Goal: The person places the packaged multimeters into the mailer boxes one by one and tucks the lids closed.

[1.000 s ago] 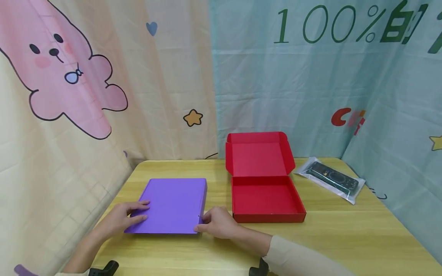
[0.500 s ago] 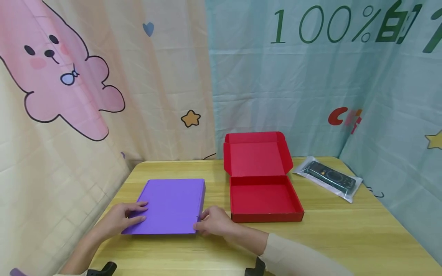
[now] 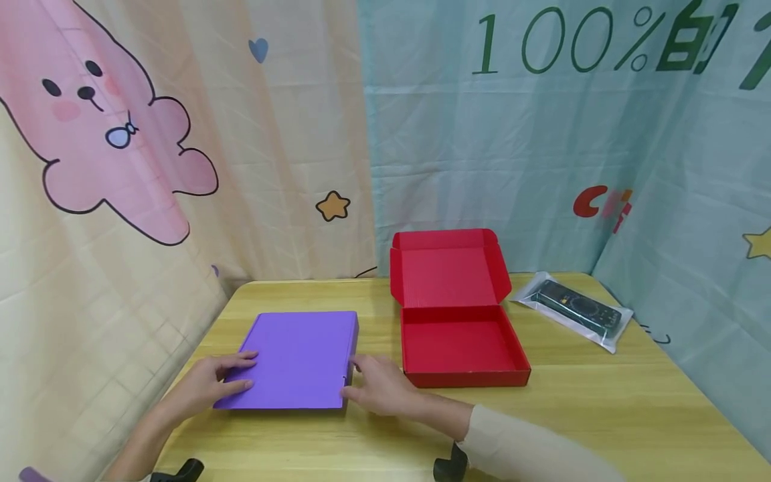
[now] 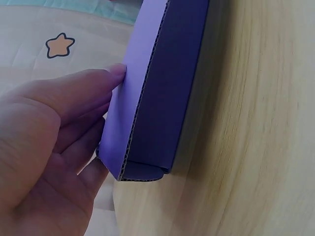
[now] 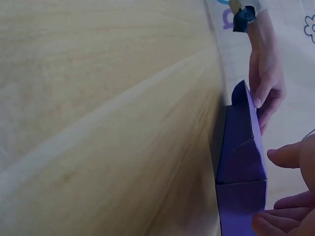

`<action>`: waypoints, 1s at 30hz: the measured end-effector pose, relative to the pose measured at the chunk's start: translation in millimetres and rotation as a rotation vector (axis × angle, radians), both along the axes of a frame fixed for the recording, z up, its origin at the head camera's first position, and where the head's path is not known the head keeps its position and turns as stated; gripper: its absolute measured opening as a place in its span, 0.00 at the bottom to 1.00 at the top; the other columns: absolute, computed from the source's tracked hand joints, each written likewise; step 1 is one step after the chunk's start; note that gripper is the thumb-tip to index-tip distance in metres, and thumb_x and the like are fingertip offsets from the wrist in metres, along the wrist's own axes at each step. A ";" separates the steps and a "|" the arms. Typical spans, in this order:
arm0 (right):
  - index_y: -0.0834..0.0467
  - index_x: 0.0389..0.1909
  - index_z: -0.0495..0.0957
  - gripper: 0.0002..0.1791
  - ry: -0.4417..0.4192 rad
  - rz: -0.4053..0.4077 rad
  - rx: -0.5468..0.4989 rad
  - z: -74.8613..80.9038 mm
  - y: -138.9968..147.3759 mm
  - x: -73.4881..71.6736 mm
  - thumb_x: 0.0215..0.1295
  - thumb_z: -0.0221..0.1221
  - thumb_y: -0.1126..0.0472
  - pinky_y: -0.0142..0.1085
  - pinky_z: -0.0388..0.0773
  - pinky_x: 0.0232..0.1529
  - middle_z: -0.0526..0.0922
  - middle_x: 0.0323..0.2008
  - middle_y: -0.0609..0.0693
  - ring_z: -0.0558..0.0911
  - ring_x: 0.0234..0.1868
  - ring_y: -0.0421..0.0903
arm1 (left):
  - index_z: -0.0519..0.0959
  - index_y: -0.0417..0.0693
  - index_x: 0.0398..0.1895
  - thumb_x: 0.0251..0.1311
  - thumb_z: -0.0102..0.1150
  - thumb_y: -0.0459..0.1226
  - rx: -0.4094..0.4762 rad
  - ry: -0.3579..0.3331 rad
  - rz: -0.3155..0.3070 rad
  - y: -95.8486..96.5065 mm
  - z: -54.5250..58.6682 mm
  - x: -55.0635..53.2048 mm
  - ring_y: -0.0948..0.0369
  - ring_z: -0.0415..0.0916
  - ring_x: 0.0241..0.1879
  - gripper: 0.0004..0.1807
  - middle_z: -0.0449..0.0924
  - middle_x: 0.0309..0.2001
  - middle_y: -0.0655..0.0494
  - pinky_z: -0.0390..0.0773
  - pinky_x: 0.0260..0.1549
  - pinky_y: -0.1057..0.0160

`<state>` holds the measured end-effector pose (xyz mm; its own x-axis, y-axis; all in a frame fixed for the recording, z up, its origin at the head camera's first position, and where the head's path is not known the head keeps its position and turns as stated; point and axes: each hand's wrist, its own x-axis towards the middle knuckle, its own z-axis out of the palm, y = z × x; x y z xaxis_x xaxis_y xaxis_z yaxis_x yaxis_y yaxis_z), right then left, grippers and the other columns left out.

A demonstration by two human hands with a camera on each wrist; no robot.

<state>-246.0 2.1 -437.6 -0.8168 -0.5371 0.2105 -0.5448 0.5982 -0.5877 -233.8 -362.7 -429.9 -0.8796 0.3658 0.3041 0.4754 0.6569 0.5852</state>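
Note:
A purple cardboard box (image 3: pixel 295 361) lies on the table with its lid down; in the left wrist view its front flap (image 4: pixel 130 108) stands a little out at the near edge. My left hand (image 3: pixel 201 387) rests on the left front of the lid, thumb and fingers spread. My right hand (image 3: pixel 382 385) is at the right front corner. Its fingers (image 5: pixel 285 219) touch the box's right side, while the thumb is held apart from the box in the right wrist view. A red cardboard box (image 3: pixel 466 341) stands to the right, lid raised, with nothing visible inside.
A dark multimeter-like device in a clear plastic bag (image 3: pixel 575 311) lies at the back right of the wooden table (image 3: pixel 590 415). Printed curtains (image 3: pixel 289 134) hang close behind the table and on both sides.
My right hand has loosened its pinch at the purple box's front corner; its fingers have spread and shifted slightly back along the side. My left hand has stayed put.

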 end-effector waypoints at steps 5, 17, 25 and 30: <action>0.62 0.58 0.82 0.27 0.242 0.110 0.121 8.7 -1.9 -6.7 0.63 0.74 0.51 0.24 0.78 0.42 0.87 0.44 0.47 0.81 0.39 0.34 | 0.84 0.31 0.55 0.59 0.75 0.34 0.074 -0.046 -0.074 -5.4 -2.6 -0.1 0.77 0.63 0.64 0.22 0.80 0.61 0.38 0.59 0.58 0.83; 0.58 0.66 0.79 0.31 0.228 0.357 0.236 9.6 -11.1 -32.3 0.67 0.70 0.48 0.29 0.71 0.64 0.80 0.64 0.47 0.76 0.64 0.38 | 0.81 0.27 0.56 0.58 0.74 0.30 0.135 -0.123 -0.160 -9.7 4.3 -0.4 0.82 0.59 0.65 0.23 0.75 0.63 0.30 0.59 0.59 0.83; 0.57 0.68 0.78 0.34 0.190 0.365 0.303 10.8 -14.2 -40.2 0.66 0.71 0.45 0.33 0.64 0.70 0.75 0.70 0.48 0.69 0.72 0.43 | 0.80 0.29 0.59 0.59 0.73 0.30 0.166 -0.138 -0.195 -15.8 -1.5 -2.6 0.81 0.58 0.67 0.25 0.73 0.66 0.33 0.58 0.60 0.83; 0.56 0.67 0.79 0.34 0.196 0.371 0.296 9.0 -13.7 -42.4 0.64 0.72 0.45 0.34 0.64 0.71 0.75 0.69 0.48 0.69 0.72 0.43 | 0.80 0.28 0.59 0.58 0.73 0.30 0.177 -0.130 -0.187 -14.2 -3.1 -1.5 0.81 0.58 0.67 0.25 0.74 0.66 0.36 0.58 0.60 0.83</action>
<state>-288.4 -11.6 -428.6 -0.5207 -0.8429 0.1360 -0.8348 0.4692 -0.2879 -235.3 -376.9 -433.0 -0.8379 0.4762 0.2668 0.4919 0.4469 0.7472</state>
